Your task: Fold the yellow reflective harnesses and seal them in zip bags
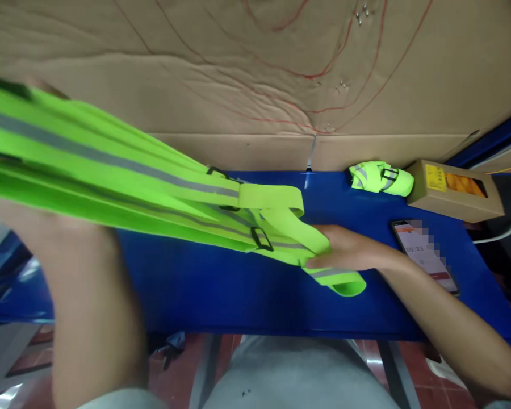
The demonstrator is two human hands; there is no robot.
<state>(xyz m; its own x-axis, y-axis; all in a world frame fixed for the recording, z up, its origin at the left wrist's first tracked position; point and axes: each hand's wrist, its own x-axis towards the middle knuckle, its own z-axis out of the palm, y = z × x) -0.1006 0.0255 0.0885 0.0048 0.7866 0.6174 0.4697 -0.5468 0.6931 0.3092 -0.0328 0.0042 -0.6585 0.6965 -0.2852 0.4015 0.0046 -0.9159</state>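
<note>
A neon yellow-green reflective harness (153, 176) of wide straps with grey stripes and black buckles stretches between my two hands above the blue table. My right hand (344, 248) pinches its right end, where the strap folds into loops; one loop hangs below the fingers. My left hand (55, 233), blurred, holds the other end near the left edge of the picture. The straps hide most of the left fingers. Near the middle the straps run side by side, with a black buckle (262, 239) close to the right hand.
A rolled reflective harness (381, 177) lies at the table's back right, against a cardboard box (455, 190) with orange contents. Nearer me is a phone (426, 255) showing a timer. A cardboard panel (255, 102) with red lines rises behind the blue table (221, 301).
</note>
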